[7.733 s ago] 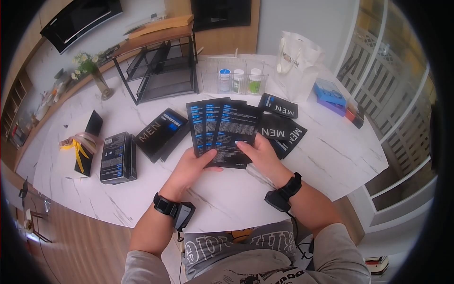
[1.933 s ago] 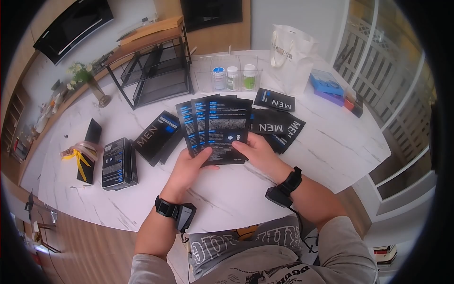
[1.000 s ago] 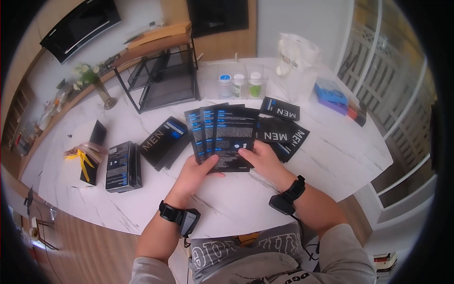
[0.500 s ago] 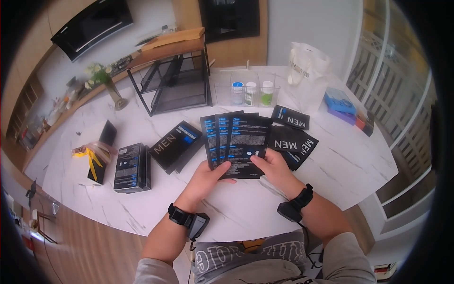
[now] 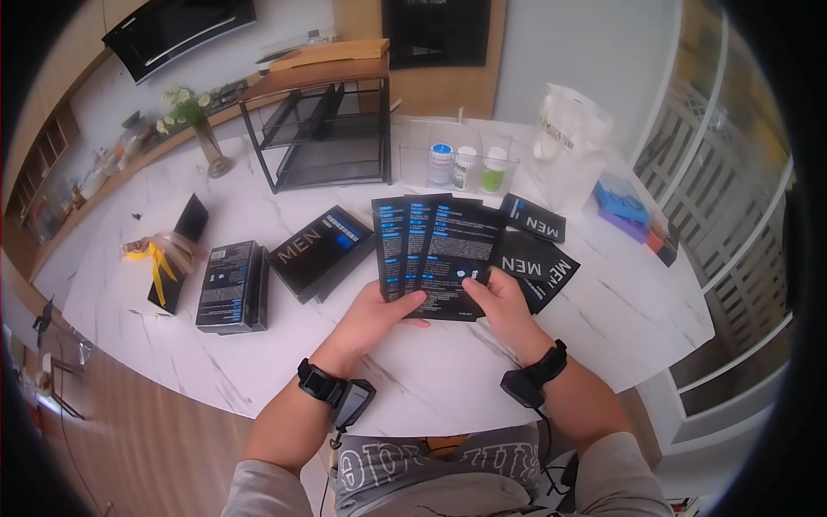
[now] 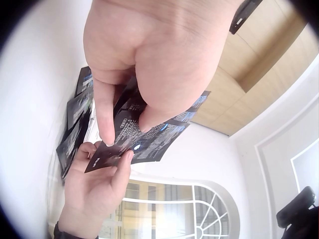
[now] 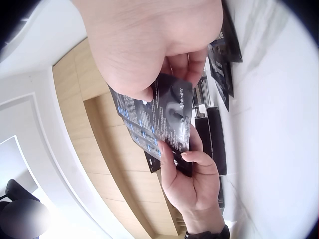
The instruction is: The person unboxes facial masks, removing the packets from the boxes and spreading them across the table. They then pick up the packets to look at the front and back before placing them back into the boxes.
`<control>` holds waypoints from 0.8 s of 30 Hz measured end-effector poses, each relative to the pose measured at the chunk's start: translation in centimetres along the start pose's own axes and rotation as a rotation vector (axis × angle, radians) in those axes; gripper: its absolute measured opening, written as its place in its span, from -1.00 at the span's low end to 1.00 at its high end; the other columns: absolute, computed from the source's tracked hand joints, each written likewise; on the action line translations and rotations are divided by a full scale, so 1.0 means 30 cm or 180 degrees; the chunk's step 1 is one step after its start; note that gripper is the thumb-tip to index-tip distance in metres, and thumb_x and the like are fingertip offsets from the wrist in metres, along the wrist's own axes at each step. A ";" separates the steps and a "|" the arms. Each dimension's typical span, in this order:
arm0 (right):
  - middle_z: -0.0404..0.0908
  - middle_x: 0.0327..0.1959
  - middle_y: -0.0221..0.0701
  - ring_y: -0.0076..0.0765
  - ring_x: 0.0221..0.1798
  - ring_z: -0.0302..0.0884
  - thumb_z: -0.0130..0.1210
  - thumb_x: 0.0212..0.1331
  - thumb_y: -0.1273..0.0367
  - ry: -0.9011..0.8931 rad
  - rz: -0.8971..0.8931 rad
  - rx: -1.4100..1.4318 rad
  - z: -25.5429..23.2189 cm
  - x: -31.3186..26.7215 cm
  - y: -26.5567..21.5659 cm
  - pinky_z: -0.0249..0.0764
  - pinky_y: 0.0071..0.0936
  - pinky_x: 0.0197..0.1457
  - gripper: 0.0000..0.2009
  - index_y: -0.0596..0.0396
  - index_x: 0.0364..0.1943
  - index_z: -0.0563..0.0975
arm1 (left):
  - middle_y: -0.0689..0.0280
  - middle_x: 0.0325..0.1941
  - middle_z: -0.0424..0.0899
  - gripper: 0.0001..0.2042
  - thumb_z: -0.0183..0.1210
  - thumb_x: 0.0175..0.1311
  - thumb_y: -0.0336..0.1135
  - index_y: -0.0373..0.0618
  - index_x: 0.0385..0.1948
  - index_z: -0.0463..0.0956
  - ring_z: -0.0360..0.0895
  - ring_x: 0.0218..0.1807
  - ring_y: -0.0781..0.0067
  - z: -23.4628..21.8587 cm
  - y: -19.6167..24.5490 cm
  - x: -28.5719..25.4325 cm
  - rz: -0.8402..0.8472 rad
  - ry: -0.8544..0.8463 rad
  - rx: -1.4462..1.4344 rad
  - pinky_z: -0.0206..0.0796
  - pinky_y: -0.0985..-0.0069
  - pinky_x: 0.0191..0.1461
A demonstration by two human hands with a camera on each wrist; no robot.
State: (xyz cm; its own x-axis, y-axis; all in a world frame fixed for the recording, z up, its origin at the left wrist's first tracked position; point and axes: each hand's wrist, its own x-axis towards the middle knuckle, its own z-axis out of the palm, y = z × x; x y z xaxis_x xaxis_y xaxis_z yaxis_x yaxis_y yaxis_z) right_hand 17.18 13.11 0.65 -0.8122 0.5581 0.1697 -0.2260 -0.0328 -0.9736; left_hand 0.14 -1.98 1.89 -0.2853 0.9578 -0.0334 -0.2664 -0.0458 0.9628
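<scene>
Several black foil sachets with white and blue print are fanned out above the table, backs facing up. My left hand pinches their lower left corner, thumb on top and fingers underneath. At the lower right edge my right hand grips the front sachet, its thumb close to a small white picture. In the right wrist view, both thumbs lie on the printed face of the front sachet. Just beyond my right hand lie more sachets marked MEN, with a single sachet behind them.
Left of the hands lie a black MEN box, standing black boxes and a ribbon-tied box. Behind are a mesh rack, a clear organizer with bottles, a white paper bag and a blue box.
The head view has shifted slightly, so everything sits at another place in the picture. Both hands keep holding the fanned sachets in nearly the same pose.
</scene>
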 end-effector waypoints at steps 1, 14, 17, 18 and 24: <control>0.61 0.03 -0.37 -0.57 0.05 0.52 -0.01 0.42 0.45 0.0015 -0.0026 -0.0004 -0.004 0.001 0.004 0.44 -0.55 0.16 -0.76 0.25 0.08 0.48 | 0.18 0.06 0.63 -0.72 0.06 0.44 -0.43 -0.26 0.13 0.45 0.62 -0.02 0.36 0.001 0.003 0.001 0.0000 0.0004 0.0014 0.65 0.39 -0.09; 0.61 0.02 -0.40 -0.59 0.04 0.50 0.00 0.42 0.45 -0.0053 -0.0022 -0.0090 -0.017 0.008 0.025 0.42 -0.56 0.16 -0.76 0.27 0.08 0.48 | 0.14 0.03 0.62 -0.70 0.07 0.45 -0.38 -0.34 0.11 0.44 0.62 -0.04 0.34 0.009 0.022 -0.004 -0.0040 0.0118 -0.0034 0.64 0.46 -0.09; 0.61 0.01 -0.40 -0.59 0.03 0.51 -0.01 0.42 0.45 -0.0051 0.0015 -0.0091 -0.018 0.005 0.020 0.43 -0.57 0.14 -0.76 0.27 0.07 0.48 | 0.13 0.04 0.62 -0.70 0.07 0.45 -0.38 -0.35 0.12 0.43 0.62 -0.03 0.34 0.010 0.017 -0.005 -0.0062 0.0145 -0.0045 0.64 0.45 -0.09; 0.61 0.01 -0.40 -0.59 0.03 0.51 -0.01 0.42 0.44 -0.0046 0.0029 -0.0090 -0.016 0.006 0.017 0.43 -0.57 0.14 -0.76 0.27 0.07 0.48 | 0.13 0.05 0.61 -0.69 0.07 0.45 -0.38 -0.35 0.12 0.43 0.61 -0.02 0.33 0.011 0.020 -0.005 -0.0071 0.0158 -0.0052 0.64 0.45 -0.09; 0.61 0.01 -0.38 -0.59 0.03 0.52 0.00 0.42 0.44 0.0014 -0.0030 0.0092 -0.013 0.007 -0.002 0.44 -0.57 0.13 -0.77 0.27 0.06 0.49 | 0.13 0.06 0.60 -0.68 0.07 0.45 -0.37 -0.34 0.13 0.43 0.60 0.01 0.32 0.006 0.022 -0.004 -0.0106 0.0231 -0.0093 0.64 0.43 -0.07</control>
State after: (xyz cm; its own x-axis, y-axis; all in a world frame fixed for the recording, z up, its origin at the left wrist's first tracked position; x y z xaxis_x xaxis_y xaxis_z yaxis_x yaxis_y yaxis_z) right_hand 17.22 13.55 0.68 -0.8076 0.5621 0.1782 -0.2491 -0.0514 -0.9671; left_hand 0.17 -2.07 2.59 -0.3416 0.9359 -0.0857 -0.3033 -0.0235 0.9526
